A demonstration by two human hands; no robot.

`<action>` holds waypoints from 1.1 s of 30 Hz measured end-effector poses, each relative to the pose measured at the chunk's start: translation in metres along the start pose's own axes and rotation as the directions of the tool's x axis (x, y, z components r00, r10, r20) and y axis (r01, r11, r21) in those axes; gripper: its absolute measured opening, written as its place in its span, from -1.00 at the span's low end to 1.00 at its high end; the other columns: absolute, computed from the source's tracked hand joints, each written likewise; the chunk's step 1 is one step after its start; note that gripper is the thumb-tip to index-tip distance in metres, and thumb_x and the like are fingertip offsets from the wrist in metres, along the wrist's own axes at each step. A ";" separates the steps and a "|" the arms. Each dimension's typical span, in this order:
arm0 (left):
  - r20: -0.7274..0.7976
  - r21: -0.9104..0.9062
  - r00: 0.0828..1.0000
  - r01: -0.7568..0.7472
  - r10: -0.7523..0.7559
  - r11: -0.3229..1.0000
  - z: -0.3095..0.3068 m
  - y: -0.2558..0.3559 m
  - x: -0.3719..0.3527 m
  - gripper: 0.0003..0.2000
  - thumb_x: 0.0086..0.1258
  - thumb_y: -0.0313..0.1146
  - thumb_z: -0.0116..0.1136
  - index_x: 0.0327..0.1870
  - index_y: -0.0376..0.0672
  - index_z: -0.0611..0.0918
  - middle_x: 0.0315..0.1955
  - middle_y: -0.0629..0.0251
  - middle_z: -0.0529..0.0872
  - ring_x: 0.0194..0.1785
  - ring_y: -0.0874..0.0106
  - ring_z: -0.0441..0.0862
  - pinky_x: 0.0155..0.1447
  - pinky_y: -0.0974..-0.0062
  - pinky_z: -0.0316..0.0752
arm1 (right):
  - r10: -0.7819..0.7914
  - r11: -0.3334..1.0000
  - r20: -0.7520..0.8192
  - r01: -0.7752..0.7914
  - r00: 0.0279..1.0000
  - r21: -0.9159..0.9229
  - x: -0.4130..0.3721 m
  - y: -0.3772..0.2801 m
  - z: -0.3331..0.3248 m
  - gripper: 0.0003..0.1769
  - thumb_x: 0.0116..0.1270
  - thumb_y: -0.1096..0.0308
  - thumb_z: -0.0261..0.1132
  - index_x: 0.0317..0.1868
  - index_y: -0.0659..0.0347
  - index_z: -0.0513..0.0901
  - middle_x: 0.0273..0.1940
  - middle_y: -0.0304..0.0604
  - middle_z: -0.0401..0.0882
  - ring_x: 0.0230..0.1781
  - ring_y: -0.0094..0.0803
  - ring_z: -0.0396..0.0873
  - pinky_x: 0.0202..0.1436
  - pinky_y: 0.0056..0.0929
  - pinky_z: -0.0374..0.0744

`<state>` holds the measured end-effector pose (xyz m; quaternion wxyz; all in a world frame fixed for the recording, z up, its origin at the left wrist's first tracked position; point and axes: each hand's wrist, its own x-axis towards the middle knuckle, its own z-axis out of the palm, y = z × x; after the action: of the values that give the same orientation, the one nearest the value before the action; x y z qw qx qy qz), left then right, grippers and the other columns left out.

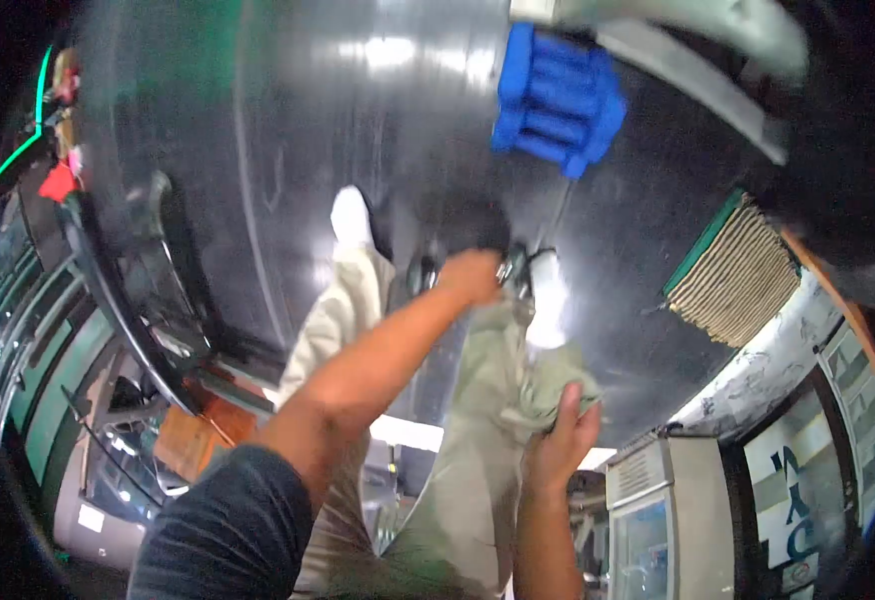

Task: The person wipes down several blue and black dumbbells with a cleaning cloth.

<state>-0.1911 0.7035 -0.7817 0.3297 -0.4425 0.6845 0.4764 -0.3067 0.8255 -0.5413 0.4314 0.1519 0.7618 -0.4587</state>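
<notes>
My left hand [471, 277] reaches down across the middle of the view, its fingers wrapped round the handle of a dumbbell [520, 272]. The dumbbell's dark ends stick out on both sides of the hand, low in front of my legs; motion blurs them. My right hand [563, 432] is beside my right leg, closed on a bunched pale green cloth [548, 385]. Where this cloth meets my light trousers [468, 440] I cannot make out. A white shoe [352, 215] shows on my left foot, while the other foot is hidden behind the dumbbell and hand.
On the dark, shiny floor [298, 120] ahead stands a blue plastic slatted block [558, 95]. A beige ribbed bundle with a green edge [738, 272] lies right. Dark gym equipment [108, 290] and a wooden box [203, 435] are left; a glass-door fridge [648, 520] stands lower right.
</notes>
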 end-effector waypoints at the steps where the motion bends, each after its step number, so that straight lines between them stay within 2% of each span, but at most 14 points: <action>1: 0.072 0.002 0.997 0.022 -0.022 1.000 -0.021 0.000 -0.045 -0.63 0.10 -0.15 0.45 -0.11 -0.15 0.78 -0.16 -0.10 0.82 0.02 -0.06 0.79 0.09 0.00 0.68 | -0.004 0.999 0.027 0.005 1.000 -0.034 -0.020 -0.005 -0.006 -0.67 0.63 0.26 0.27 0.21 0.33 0.56 0.11 -0.12 0.66 0.08 -0.40 0.63 0.23 -0.33 0.60; 4: 0.062 -0.152 0.998 0.039 -0.029 0.988 -0.069 0.000 -0.182 -0.60 0.11 -0.24 0.43 -0.04 -0.24 0.73 -0.14 -0.17 0.80 -0.01 -0.14 0.76 0.06 -0.02 0.65 | -0.016 1.000 0.129 0.017 0.991 -0.006 -0.096 -0.049 -0.016 -0.59 0.62 0.15 0.25 0.18 0.37 0.62 0.09 -0.16 0.66 0.07 -0.42 0.57 0.23 -0.39 0.52; 5: -0.140 -0.316 0.988 -0.106 0.065 0.943 -0.057 -0.015 -0.221 -0.56 0.14 -0.19 0.44 0.03 -0.21 0.73 -0.13 -0.15 0.80 0.01 -0.12 0.76 0.07 0.02 0.65 | -0.043 0.998 0.170 0.035 0.985 0.054 -0.121 -0.060 -0.022 -0.59 0.65 0.18 0.21 0.23 0.36 0.59 0.15 -0.13 0.64 0.14 -0.40 0.56 0.31 -0.36 0.50; 6: -0.029 -0.328 0.999 -0.043 0.035 0.944 -0.123 0.028 -0.285 -0.51 0.16 -0.13 0.46 0.11 -0.15 0.72 -0.08 -0.11 0.81 0.04 -0.09 0.76 0.09 0.08 0.65 | -0.074 0.993 0.210 0.052 0.975 0.110 -0.149 -0.074 -0.028 -0.59 0.67 0.20 0.18 0.28 0.36 0.56 0.22 -0.10 0.62 0.21 -0.37 0.55 0.38 -0.33 0.47; 7: -0.072 -0.299 0.994 -0.094 0.076 0.949 -0.100 -0.004 -0.310 -0.45 0.17 -0.08 0.47 0.19 -0.11 0.69 -0.03 -0.08 0.81 0.08 -0.06 0.76 0.12 0.11 0.65 | -0.090 0.973 0.235 0.034 0.968 0.229 -0.179 -0.097 -0.029 -0.59 0.69 0.20 0.15 0.31 0.34 0.53 0.24 -0.09 0.60 0.25 -0.34 0.55 0.42 -0.28 0.47; 10: -0.232 -0.272 0.972 -0.038 -0.027 0.962 -0.186 0.048 -0.441 -0.43 0.19 -0.01 0.48 0.17 -0.14 0.71 -0.02 -0.09 0.81 0.14 -0.03 0.75 0.18 0.11 0.63 | -0.126 0.866 0.312 -0.048 0.942 0.498 -0.270 -0.176 -0.029 -0.56 0.74 0.14 0.06 0.37 0.29 0.45 0.31 -0.05 0.56 0.36 -0.23 0.53 0.53 -0.14 0.43; 12: -0.200 -0.308 0.974 -0.164 0.105 0.937 -0.224 0.051 -0.502 -0.45 0.20 -0.01 0.45 0.15 -0.17 0.71 -0.01 -0.12 0.81 0.13 -0.03 0.76 0.21 0.12 0.62 | -0.090 0.810 0.346 -0.134 0.934 0.571 -0.324 -0.214 -0.038 -0.50 0.75 0.06 0.00 0.42 0.28 0.43 0.36 -0.03 0.53 0.43 -0.17 0.48 0.57 -0.09 0.38; 15: -0.241 -0.320 0.970 -0.065 -0.015 0.945 -0.284 0.075 -0.583 -0.48 0.19 -0.03 0.45 0.06 -0.23 0.74 -0.09 -0.11 0.83 0.08 -0.03 0.77 0.21 0.13 0.60 | -0.255 0.748 0.482 -0.145 0.838 0.648 -0.374 -0.250 -0.053 -0.33 0.74 -0.14 -0.11 0.47 0.28 0.41 0.44 0.01 0.51 0.47 -0.09 0.47 0.59 -0.02 0.36; 16: -0.208 -0.319 0.975 0.011 -0.081 0.948 -0.305 0.088 -0.607 -0.52 0.15 -0.07 0.46 -0.06 -0.30 0.75 -0.27 -0.01 0.83 -0.14 0.11 0.81 0.02 0.16 0.64 | -0.299 0.715 0.512 -0.167 0.805 0.679 -0.389 -0.262 -0.055 -0.30 0.73 -0.17 -0.13 0.48 0.28 0.41 0.45 0.02 0.51 0.47 -0.07 0.47 0.60 -0.01 0.36; 20: -0.336 -0.304 0.941 -0.148 0.039 0.941 -0.346 0.093 -0.653 -0.61 0.10 -0.13 0.47 -0.19 -0.27 0.73 -0.54 0.18 0.72 -0.49 0.39 0.69 -0.33 0.24 0.57 | -0.401 0.685 0.434 -0.050 0.807 0.727 -0.423 -0.294 -0.066 -0.32 0.73 -0.17 -0.13 0.50 0.22 0.37 0.46 0.02 0.49 0.46 -0.05 0.49 0.56 0.01 0.40; 22: -0.380 -0.337 0.912 -0.292 0.154 0.895 -0.358 0.095 -0.659 -0.59 0.11 -0.19 0.44 -0.07 -0.24 0.74 -0.38 0.10 0.80 -0.30 0.26 0.79 -0.15 0.22 0.65 | -0.452 0.667 0.427 -0.021 0.783 0.745 -0.448 -0.314 -0.068 -0.30 0.72 -0.18 -0.11 0.52 0.23 0.34 0.48 0.02 0.46 0.49 -0.05 0.45 0.58 0.01 0.39; 26: -0.522 -0.094 0.721 -0.580 0.456 0.809 -0.371 0.115 -0.666 -0.53 0.13 -0.45 0.36 0.16 -0.19 0.69 0.03 0.18 0.80 0.13 0.28 0.72 0.29 0.32 0.58 | -0.557 0.641 0.445 0.023 0.701 0.767 -0.462 -0.336 -0.068 -0.18 0.66 -0.29 -0.07 0.58 0.22 0.33 0.53 -0.06 0.43 0.53 -0.10 0.39 0.63 -0.02 0.30; 28: -0.489 -0.050 0.728 -0.573 0.480 0.818 -0.376 0.130 -0.671 -0.47 0.11 -0.46 0.41 0.21 -0.18 0.67 0.12 0.18 0.77 0.22 0.29 0.68 0.38 0.32 0.51 | -0.609 0.634 0.473 0.033 0.637 0.772 -0.477 -0.350 -0.068 -0.19 0.65 -0.29 -0.05 0.60 0.17 0.31 0.56 -0.11 0.38 0.56 -0.13 0.35 0.65 -0.03 0.25; 33: -0.513 -0.064 0.596 -0.744 0.618 0.665 -0.377 0.183 -0.744 -0.42 0.12 -0.42 0.55 0.23 -0.20 0.65 0.10 0.20 0.77 0.22 0.32 0.67 0.38 0.32 0.52 | -0.795 0.579 0.395 0.379 0.461 0.722 -0.509 -0.373 -0.057 -0.18 0.65 -0.31 -0.07 0.59 0.17 0.29 0.51 -0.04 0.40 0.58 -0.13 0.31 0.67 -0.03 0.22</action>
<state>-0.0792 0.5925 0.0580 -0.1116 -0.2817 0.7856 0.5395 -0.2746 0.7578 0.0884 0.4214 -0.2034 0.3820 -0.7969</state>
